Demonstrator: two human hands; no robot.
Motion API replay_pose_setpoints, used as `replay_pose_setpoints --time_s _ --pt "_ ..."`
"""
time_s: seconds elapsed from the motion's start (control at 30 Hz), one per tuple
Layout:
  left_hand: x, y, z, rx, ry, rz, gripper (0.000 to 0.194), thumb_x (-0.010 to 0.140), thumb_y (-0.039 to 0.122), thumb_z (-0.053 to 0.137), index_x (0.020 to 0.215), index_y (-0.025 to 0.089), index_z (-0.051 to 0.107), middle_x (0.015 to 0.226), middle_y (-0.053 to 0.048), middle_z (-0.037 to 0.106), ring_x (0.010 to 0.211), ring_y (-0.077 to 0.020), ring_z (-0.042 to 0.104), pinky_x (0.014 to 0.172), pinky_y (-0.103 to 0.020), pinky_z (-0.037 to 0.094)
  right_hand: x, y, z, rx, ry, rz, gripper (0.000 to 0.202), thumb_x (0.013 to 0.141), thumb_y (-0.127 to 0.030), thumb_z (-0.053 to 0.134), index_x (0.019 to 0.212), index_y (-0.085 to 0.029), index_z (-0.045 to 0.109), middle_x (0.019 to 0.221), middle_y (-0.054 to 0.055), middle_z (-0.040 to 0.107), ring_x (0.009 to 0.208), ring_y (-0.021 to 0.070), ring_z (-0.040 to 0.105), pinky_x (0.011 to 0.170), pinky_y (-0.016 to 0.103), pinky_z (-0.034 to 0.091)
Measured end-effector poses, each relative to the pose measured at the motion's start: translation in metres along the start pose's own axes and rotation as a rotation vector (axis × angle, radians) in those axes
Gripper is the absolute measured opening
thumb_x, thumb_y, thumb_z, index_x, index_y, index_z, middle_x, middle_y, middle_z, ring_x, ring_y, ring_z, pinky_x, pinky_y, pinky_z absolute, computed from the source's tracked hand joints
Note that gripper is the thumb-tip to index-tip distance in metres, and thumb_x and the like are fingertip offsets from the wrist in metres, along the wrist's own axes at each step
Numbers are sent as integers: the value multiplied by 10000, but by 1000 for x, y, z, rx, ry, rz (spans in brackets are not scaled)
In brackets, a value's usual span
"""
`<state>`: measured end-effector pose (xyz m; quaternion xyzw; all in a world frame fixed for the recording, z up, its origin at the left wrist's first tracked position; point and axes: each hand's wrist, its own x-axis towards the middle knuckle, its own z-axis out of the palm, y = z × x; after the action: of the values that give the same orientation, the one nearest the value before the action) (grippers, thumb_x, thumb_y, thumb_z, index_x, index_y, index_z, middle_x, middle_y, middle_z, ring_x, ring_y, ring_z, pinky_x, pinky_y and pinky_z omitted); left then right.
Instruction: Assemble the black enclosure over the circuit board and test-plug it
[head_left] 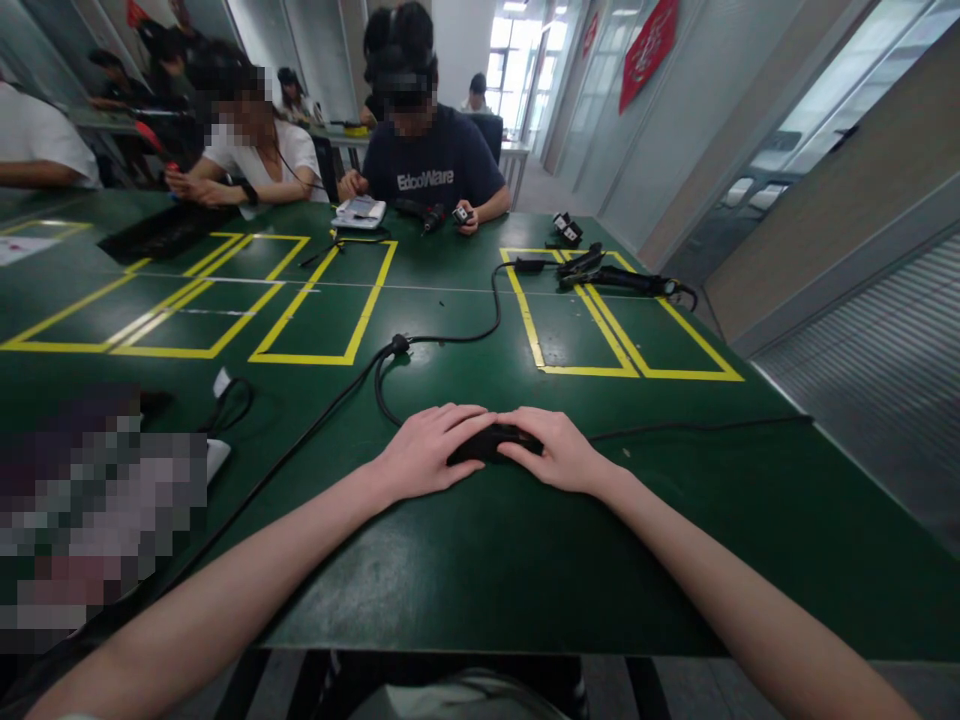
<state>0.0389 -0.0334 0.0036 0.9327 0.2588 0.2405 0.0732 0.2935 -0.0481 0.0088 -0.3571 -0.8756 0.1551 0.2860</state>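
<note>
A smooth black rounded object [491, 443] lies on the green table [480, 570] in front of me, largely covered by my fingers; its kind cannot be made out. Around its left end my left hand [435, 450] is closed, thumb on the near side. My right hand [555, 447] grips the right end the same way, and the fingertips of both hands meet over the top. A thin black cable [705, 425] runs from beside my right hand to the table's right edge. Near my left hand, a black cord [382, 390] curves up to a plug [400, 345].
Yellow tape outlines [592, 372] mark the table. A long black corded tool [622, 280] lies at the far right, near a small black-and-white block [568, 229]. Opposite sits a person in a dark shirt [439, 165], a drill [431, 217] before them. Blurred-out items [105, 510] lie at left.
</note>
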Motion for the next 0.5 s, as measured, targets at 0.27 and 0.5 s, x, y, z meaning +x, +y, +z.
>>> replay_pose_setpoints --time_s 0.27,0.5 --pt "1 -3 2 127 9 99 521 990 153 506 1502 198 418 1346 -142 659 1187 -256 671 996 -411 585 -1 -2 -1 276 -21 198 196 1020 -428 531 1042 -233 527 798 -10 647 662 153 578 613 273 468" --pt "4 -1 4 134 -26 51 394 1033 251 521 1411 150 469 1267 -153 676 1140 -271 678 976 -419 574 -3 -2 -4 45 -6 -7 405 882 -396 704 1218 -210 575 1103 107 715 926 246 701 792 361 577"
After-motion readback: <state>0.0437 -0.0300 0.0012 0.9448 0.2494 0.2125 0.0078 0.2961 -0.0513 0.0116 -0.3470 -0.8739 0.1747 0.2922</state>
